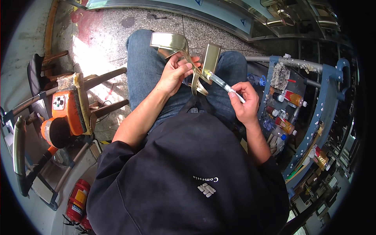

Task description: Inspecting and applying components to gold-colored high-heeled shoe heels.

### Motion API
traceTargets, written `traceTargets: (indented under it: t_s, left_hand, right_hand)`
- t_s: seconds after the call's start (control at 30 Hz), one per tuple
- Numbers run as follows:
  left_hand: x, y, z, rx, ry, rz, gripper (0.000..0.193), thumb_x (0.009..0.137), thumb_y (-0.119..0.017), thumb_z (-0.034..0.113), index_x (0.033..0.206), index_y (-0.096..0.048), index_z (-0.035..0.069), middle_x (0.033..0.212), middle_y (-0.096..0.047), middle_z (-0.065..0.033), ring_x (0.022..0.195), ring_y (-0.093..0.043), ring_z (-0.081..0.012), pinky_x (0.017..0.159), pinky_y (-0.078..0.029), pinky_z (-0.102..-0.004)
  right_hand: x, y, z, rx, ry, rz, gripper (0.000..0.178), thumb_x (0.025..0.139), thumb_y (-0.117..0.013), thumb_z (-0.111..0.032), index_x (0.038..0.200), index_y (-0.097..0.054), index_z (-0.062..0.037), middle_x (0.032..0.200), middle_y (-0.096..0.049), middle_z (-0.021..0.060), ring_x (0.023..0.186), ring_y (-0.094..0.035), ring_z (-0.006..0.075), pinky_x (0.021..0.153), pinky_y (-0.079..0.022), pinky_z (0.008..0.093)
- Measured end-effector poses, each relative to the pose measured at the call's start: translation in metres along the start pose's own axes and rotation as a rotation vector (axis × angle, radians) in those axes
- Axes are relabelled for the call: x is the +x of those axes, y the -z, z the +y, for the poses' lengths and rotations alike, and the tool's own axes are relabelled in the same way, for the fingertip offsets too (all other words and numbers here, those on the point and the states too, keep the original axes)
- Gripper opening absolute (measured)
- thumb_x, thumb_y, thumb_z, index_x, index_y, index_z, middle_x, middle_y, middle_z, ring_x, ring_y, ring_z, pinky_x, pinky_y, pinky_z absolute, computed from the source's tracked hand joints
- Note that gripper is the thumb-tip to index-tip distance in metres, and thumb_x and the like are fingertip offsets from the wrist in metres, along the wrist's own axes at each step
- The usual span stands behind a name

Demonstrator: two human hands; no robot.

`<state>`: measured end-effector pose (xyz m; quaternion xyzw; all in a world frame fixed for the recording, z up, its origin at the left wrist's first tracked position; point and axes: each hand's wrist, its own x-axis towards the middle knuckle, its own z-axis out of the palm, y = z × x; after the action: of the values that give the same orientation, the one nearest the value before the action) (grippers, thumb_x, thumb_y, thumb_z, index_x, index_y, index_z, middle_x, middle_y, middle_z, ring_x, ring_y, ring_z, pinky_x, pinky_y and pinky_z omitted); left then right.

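Note:
A shiny gold piece that looks like a strappy sandal (171,40) is held above my knees. It has a wide curved band, thin looping straps and a flat-sided gold block (210,58). My left hand (177,73) grips its straps between thumb and fingers. In my right hand (245,101) is a slim pen-like tool (222,83) with a white end and a translucent grey barrel. Its tip meets the lower end of the gold block. Whether it is a brush, a marker or a syringe I cannot make out.
To the right, a blue-framed rack (313,129) holds several small bottles (293,98) with coloured contents. An orange machine (67,111) with knobs stands at left near wooden stool legs (105,80). Red fire extinguishers (77,201) are at lower left. A glass-and-metal structure (219,19) spans the far side.

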<state>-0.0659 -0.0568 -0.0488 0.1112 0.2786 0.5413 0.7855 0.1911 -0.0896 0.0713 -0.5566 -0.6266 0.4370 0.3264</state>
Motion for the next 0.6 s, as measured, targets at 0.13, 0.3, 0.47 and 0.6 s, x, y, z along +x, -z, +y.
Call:
traceTargets:
  t_s: [0.13, 0.3, 0.47, 0.6]
  left_hand:
    - [0.0013, 0.0027, -0.0028, 0.001, 0.005, -0.003, 0.050, 0.093, -0.068, -0.002, 0.135, -0.041, 0.005, 0.130, -0.065, -0.0235, 0.113, -0.070, -0.0300, 0.093, -0.059, -0.0298]
    - [0.0016, 0.0036, -0.0023, 0.023, 0.007, -0.007, 0.049, 0.093, -0.068, -0.002, 0.134, -0.043, 0.005, 0.129, -0.066, -0.0234, 0.112, -0.070, -0.0298, 0.092, -0.059, -0.0292]
    - [0.0011, 0.0000, -0.0015, 0.024, 0.019, -0.012, 0.048, 0.092, -0.069, -0.002, 0.133, -0.044, 0.005, 0.128, -0.067, -0.0233, 0.113, -0.070, -0.0299, 0.092, -0.059, -0.0284]
    - [0.0021, 0.0001, -0.0024, 0.033, 0.021, -0.010, 0.047, 0.092, -0.069, -0.002, 0.133, -0.046, 0.005, 0.127, -0.067, -0.0230, 0.113, -0.070, -0.0299, 0.092, -0.059, -0.0279]
  right_hand:
    - [0.0017, -0.0065, -0.0003, -0.032, 0.012, 0.032, 0.011, 0.082, -0.068, -0.002, 0.091, -0.063, -0.0044, 0.071, -0.064, 0.0017, 0.059, -0.054, 0.0138, 0.058, -0.044, 0.0269]
    - [0.0015, -0.0078, 0.0027, -0.044, 0.012, 0.024, 0.012, 0.081, -0.068, -0.001, 0.091, -0.063, -0.0042, 0.071, -0.064, 0.0024, 0.057, -0.053, 0.0145, 0.057, -0.044, 0.0275]
    - [0.0018, -0.0062, 0.0036, -0.082, 0.013, 0.007, 0.011, 0.080, -0.068, -0.002, 0.090, -0.062, -0.0045, 0.070, -0.064, 0.0023, 0.055, -0.053, 0.0151, 0.056, -0.044, 0.0280]
    - [0.0023, -0.0063, 0.0020, -0.125, 0.036, 0.019, 0.011, 0.080, -0.068, -0.002, 0.089, -0.061, -0.0046, 0.069, -0.062, 0.0019, 0.055, -0.052, 0.0152, 0.055, -0.044, 0.0281]
